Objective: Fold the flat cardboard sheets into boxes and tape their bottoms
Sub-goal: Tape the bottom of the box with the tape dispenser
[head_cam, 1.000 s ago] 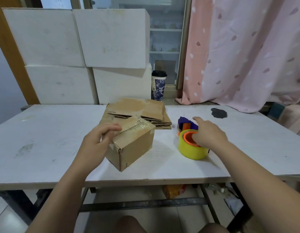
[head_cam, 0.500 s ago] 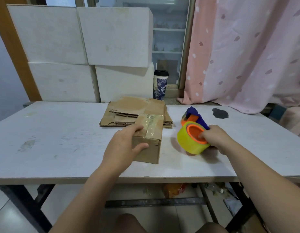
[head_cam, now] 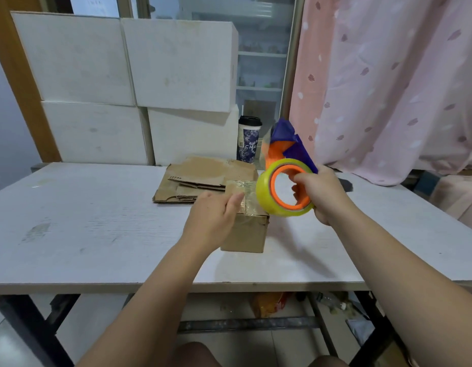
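1. White boxes (head_cam: 97, 75): stacked in two tiers behind the far left edge of the bench (head_cam: 84, 221). The bench top is white and scuffed.
2. Flat cardboard sheets (head_cam: 203, 176): a loose pile lying flat at the far middle of the bench, just behind the folded box.
3. Left hand (head_cam: 212, 221): laid against the upper left side of the box. The thumb reaches across the taped top, and the fingers lie fairly straight, pressing rather than clasping.
4. Box (head_cam: 246, 234): folded up and standing on the bench near its centre, closed face upward. A strip of clear tape (head_cam: 248, 194) runs along that face.
5. Cup (head_cam: 249, 143): patterned, with a dark lid, standing upright beyond the far edge of the bench.
6. Tape dispenser (head_cam: 275, 154): orange and blue, held clear of the bench and tilted. Its yellow tape roll (head_cam: 262, 194) overlaps the right top corner of the box in this view. Contact between the two cannot be confirmed.
7. Right hand (head_cam: 323, 194): gripping the dispenser, with the fingers curled through the orange core of the roll.
8. Dark mark (head_cam: 344, 184): on the bench surface behind the right hand.
9. Pink curtain (head_cam: 388, 88): hanging at the far right.
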Tool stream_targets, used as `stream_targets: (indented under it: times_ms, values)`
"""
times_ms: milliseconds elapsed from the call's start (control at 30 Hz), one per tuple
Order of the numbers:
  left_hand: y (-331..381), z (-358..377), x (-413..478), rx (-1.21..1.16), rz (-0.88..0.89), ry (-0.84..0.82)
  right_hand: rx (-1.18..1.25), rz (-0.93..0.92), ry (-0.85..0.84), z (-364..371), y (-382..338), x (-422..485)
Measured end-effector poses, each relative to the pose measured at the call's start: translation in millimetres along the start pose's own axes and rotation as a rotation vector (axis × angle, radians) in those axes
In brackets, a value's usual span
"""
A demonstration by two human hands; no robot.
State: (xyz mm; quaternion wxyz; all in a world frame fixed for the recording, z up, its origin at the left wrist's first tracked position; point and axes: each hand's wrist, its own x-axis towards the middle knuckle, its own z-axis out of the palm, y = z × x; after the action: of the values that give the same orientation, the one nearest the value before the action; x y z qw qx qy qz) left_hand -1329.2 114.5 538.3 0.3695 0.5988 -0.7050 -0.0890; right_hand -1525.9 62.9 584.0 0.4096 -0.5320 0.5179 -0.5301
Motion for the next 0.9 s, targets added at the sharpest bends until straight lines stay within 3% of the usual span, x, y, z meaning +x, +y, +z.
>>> stream_targets:
  times_ms: [167, 300, 400, 500, 700, 900]
  values:
    - [14.6, -9.8, 4.4, 0.004, -0.028, -0.114, -0.213, -0.298, 0.068, 19.2, -4.3, -1.9]
    - [28.5, -3.4, 11.8, -0.576, -0.213, 0.014, -0.399, -0.489, 0.041, 28.9, 0.2, -8.9]
    - [38.1, 1.8, 9.2, -0.822, -0.342, 0.158, -0.514, -0.591, 0.011, 31.1, -1.2, -17.4]
    - [37.3, -0.2, 7.3, -1.086, -0.362, 0.175, -0.584, -0.66, -0.015, 31.3, -3.7, -24.8]
    - [32.8, -2.6, 9.1, -1.156, -0.528, 0.386, -0.656, -0.675, -0.038, 34.7, -6.5, -27.9]
    - [20.9, 3.3, -5.0, -0.992, -0.487, 0.359, -0.559, -0.657, -0.067, 31.9, -2.2, -32.0]
